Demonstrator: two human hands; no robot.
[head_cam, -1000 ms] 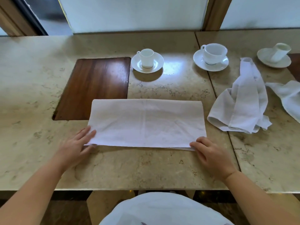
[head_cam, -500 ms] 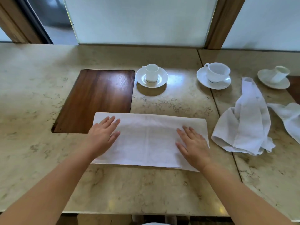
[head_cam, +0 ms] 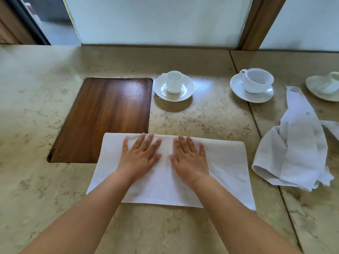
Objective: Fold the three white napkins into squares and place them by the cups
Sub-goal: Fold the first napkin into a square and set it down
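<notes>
I see a beige stone table (head_cam: 45, 107) with a dark wooden inlay panel (head_cam: 106, 118) at centre left. Across the upper frame stand a small cup on a saucer (head_cam: 173, 85), a wider teacup on a saucer (head_cam: 256, 83), and a third cup (head_cam: 328, 85) cut by the right edge. A crumpled napkin (head_cam: 293, 147) lies at right. At centre, my left hand (head_cam: 141, 158) and right hand (head_cam: 189, 160) press flat, fingers straight, side by side on the folded white napkin (head_cam: 225, 169), gripping nothing.
</notes>
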